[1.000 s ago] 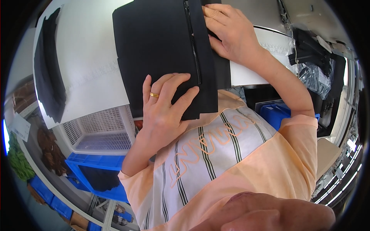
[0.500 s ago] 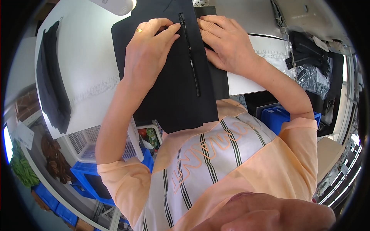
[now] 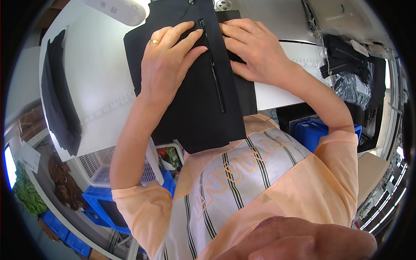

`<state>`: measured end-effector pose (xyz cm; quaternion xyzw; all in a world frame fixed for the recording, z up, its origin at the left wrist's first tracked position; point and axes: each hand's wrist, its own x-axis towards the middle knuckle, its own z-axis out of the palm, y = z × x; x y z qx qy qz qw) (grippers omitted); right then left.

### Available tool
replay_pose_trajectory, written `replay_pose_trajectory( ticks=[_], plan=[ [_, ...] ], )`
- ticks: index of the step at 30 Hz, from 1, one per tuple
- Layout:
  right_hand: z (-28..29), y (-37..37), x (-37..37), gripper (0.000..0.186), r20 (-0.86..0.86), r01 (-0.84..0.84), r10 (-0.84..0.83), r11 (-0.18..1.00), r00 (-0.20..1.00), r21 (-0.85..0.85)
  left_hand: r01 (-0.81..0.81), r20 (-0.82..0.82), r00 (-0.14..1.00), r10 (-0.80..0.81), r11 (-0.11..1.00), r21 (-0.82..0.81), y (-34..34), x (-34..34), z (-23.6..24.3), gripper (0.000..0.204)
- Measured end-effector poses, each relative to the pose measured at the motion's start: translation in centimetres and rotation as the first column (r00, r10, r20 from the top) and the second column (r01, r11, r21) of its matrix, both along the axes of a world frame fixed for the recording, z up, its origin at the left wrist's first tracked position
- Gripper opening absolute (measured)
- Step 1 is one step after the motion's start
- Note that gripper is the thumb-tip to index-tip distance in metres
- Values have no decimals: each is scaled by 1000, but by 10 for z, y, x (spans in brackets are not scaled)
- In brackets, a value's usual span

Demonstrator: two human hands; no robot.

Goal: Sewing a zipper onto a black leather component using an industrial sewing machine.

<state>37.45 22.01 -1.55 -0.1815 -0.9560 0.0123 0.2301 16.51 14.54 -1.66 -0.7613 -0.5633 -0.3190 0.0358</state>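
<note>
A black fabric panel [image 3: 186, 117] lies in front of me, its near end hanging over the table edge against my shirt. A black zipper [image 3: 215, 80] runs lengthwise along its right part. My left hand [image 3: 167, 58], with a gold ring, rests on the panel left of the zipper's far end, fingers spread and thumb apart. My right hand [image 3: 260, 52] reaches in from the right, fingers stretched out to the panel's right edge, thumb apart. Under that edge a second black piece [image 3: 247, 97] shows. The right fingertips are partly hidden at the edge.
The white table [image 3: 102, 65] carries ruler markings. A stack of black fabric strips [image 3: 60, 95] lies at its left edge. A white machine part [image 3: 119, 11] juts in at the far left. Black zippered pieces [image 3: 346, 56] lie at right. Below are a white basket [image 3: 97, 169] and blue crate [image 3: 102, 201].
My left thumb and fingers have spread apart from their closer bunching by the zipper. The panel has shifted slightly toward me. My right hand stays at the panel's right edge.
</note>
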Motion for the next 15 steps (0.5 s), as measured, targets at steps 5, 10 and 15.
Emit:
replay_pose_trajectory(
  ticks=[5, 10, 15],
  plan=[
    [3, -3, 0, 49, 37, 9, -9, 1000, 999, 12, -7, -27, 1000, 7, 1000, -6, 0, 1, -1, 28],
    [6, -2, 0, 49, 55, 17, -17, 1000, 998, 0, -8, -34, 999, 8, 1000, 7, 3, 1, -1, 29],
    [2, -2, 1, 45, 37, 26, -26, 1000, 999, -9, 13, -42, 999, -13, 1000, 7, 4, 0, 0, 32]
  ],
)
